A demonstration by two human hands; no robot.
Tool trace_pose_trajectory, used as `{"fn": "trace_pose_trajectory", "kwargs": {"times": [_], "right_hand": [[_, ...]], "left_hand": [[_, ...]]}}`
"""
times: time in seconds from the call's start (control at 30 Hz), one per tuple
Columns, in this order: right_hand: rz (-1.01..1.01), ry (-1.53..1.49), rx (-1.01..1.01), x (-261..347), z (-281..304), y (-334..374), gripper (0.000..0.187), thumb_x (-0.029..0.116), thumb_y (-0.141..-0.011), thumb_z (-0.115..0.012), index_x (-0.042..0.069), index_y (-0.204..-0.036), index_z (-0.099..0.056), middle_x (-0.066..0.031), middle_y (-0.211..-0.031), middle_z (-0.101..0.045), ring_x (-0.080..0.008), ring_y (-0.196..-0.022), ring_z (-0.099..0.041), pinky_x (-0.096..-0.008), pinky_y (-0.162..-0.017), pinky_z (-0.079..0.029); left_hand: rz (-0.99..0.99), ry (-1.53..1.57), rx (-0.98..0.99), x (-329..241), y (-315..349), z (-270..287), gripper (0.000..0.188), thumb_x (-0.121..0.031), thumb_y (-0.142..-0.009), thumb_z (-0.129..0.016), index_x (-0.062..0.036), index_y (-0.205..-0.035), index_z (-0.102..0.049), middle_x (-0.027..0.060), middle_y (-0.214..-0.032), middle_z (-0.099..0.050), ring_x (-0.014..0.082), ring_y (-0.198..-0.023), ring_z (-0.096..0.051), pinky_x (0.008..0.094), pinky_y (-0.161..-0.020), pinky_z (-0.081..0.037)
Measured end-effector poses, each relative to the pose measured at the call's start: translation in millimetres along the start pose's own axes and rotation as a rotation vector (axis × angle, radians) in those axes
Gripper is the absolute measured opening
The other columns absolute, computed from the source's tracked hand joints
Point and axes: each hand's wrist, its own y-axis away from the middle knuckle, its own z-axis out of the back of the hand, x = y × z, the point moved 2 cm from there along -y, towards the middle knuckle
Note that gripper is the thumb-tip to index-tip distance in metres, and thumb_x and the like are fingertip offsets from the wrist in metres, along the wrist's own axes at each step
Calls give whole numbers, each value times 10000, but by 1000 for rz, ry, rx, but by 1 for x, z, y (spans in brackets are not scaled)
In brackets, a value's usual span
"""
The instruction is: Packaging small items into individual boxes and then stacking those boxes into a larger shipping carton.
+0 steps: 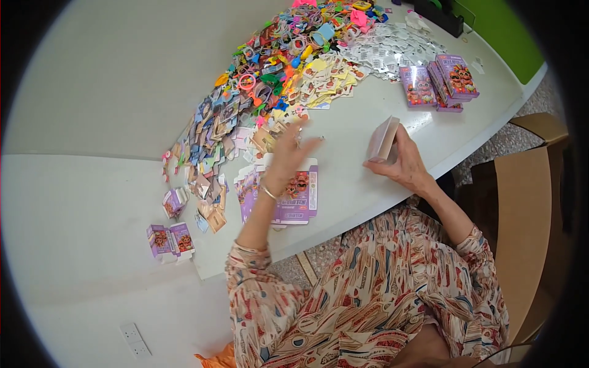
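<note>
My right hand (pixel 405 162) grips a small open carton (pixel 383 142) from its right side, thumb below and fingers behind. The carton's pale side faces me, and its contents cannot be made out. My left hand (pixel 287 158) hovers beside the card pile, fingers stretched apart and a little blurred, with nothing visible in them. A bangle circles that wrist. Under the left forearm lie flattened purple printed cartons (pixel 299 208). Just beyond the left fingers are small brown-toned cards (pixel 264 140) and a heap of pale yellow cards (pixel 328 80).
Colourful small toys and hair ties (pixel 270 67) form a long mound along the wall. Silvery-white packets (pixel 396 52) spread behind. Filled-out purple boxes (pixel 454 76) are stacked at the right. More purple boxes (pixel 170 241) stand far left. A brown cardboard box (pixel 521 214) is beside the table (pixel 343 178).
</note>
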Motion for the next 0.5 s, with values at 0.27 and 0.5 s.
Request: {"fn": "trace_pose_trajectory", "kwargs": {"times": [0.27, 0.5], "right_hand": [[134, 328, -39, -1, -10, -2, 765, 386, -618, -811, -27, -1157, -459, -183, -1000, -533, -342, -967, -489, -423, -863, -430], [241, 469, -50, 9, -19, -11, 716, 400, -613, -808, -18, -1089, -476, -174, -960, -531, -328, -920, -502, -418, -827, -440]], "left_hand": [[-15, -869, -30, 134, -20, 86, 626, -358, -645, -817, 18, -1093, -593, 204, -1037, -585, 353, -966, -578, 434, -815, -468], [-18, -455, -351, 155, -19, 120, 263, -211, -751, -741, 13, -868, -667, 88, -751, -644, 216, -677, -617, 349, -601, -475]]}}
